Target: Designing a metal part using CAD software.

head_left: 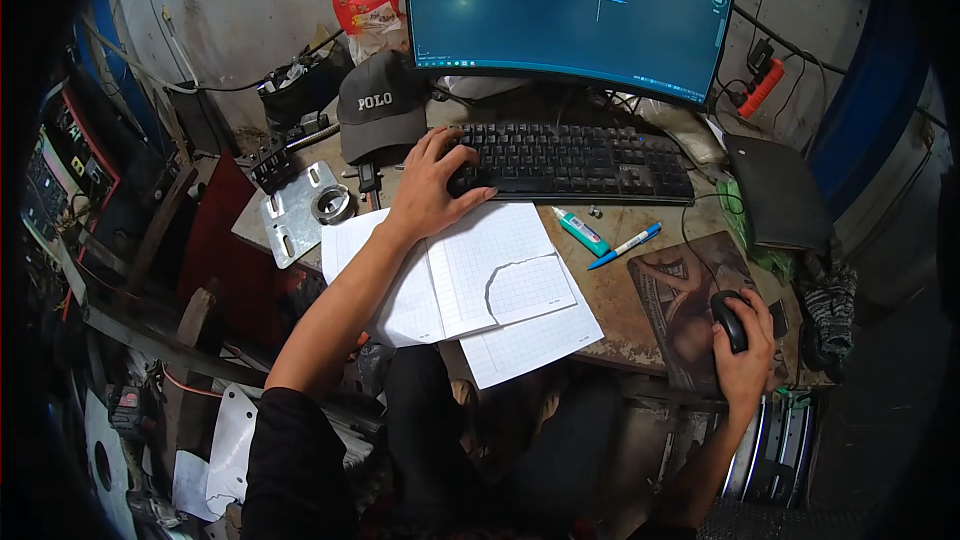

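Observation:
My left hand [435, 185] rests at the left end of a black keyboard [570, 162], its fingers apart on the keys and its thumb stretched along the front edge. Under that wrist lies an open squared-paper notebook [460, 285] with a torn page. On the right, my right hand [748, 345] is wrapped round a black computer mouse [729, 320], which sits on a dark patterned mouse pad [672, 305]. Beyond the keyboard a curved monitor [530, 15] shows a small blue outline and a crosshair on a dark drawing screen.
A correction pen [582, 231] and a blue-white pen [626, 245] lie between notebook and mouse pad. Left of the keyboard are a dark cap [382, 110], a metal ring [332, 204] and a slotted metal plate [298, 212]. A black folder-like case [778, 190] and a knitted glove [830, 305] lie right.

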A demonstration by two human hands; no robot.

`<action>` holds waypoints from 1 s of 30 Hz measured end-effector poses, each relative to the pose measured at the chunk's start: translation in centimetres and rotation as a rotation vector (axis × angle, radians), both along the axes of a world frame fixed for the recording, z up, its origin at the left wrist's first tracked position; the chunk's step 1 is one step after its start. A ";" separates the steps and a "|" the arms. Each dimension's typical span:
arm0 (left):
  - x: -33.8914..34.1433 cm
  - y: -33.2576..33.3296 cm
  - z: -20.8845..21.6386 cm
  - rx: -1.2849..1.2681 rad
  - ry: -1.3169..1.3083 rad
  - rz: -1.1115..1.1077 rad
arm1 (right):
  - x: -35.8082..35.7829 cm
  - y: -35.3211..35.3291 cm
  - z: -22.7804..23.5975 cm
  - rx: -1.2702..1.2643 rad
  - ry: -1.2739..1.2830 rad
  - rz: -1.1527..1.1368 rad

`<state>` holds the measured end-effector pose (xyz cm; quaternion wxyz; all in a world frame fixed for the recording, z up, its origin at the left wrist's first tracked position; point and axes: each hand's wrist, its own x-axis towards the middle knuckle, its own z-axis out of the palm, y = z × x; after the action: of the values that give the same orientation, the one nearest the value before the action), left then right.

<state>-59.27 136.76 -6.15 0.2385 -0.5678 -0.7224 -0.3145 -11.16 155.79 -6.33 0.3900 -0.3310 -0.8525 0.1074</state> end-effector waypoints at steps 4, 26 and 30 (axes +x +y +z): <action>-0.4 -0.1 0.0 -0.015 -0.039 0.017 | -0.1 0.0 0.0 0.009 -0.006 -0.003; 0.5 0.0 0.5 -0.012 -0.021 0.115 | -0.2 -0.3 0.3 0.014 0.019 0.011; 1.4 1.3 2.7 -0.162 0.063 0.082 | -0.2 -0.4 0.4 0.021 0.016 0.019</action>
<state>-57.86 138.05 -3.40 0.2270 -0.5650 -0.7601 -0.2269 -11.35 155.43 -5.97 0.3993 -0.3181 -0.8535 0.1047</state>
